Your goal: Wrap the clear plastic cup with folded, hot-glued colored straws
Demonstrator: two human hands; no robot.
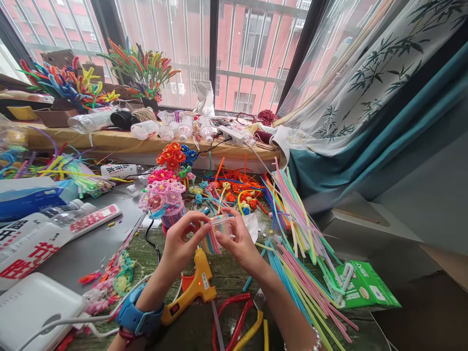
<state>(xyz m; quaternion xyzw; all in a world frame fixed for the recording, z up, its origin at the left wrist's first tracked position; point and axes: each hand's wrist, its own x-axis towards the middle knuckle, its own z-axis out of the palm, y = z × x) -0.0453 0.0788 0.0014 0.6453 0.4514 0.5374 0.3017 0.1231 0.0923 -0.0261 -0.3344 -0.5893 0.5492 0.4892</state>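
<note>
At the middle of the view, a small clear plastic cup is partly wrapped in pastel striped pipe cleaners. My left hand pinches the striped strips at the cup's left side. My right hand holds the cup from the right, its fingers around the clear part. Just below my hands lies a yellow glue gun with a small lit orange light. A striped pot of pink and red pipe-cleaner flowers stands behind my left hand.
Loose pastel pipe cleaners spread on the right beside a green box. Red-handled pliers lie at the front. Plastic bottles and a white device are at left. Orange flower pieces lie behind.
</note>
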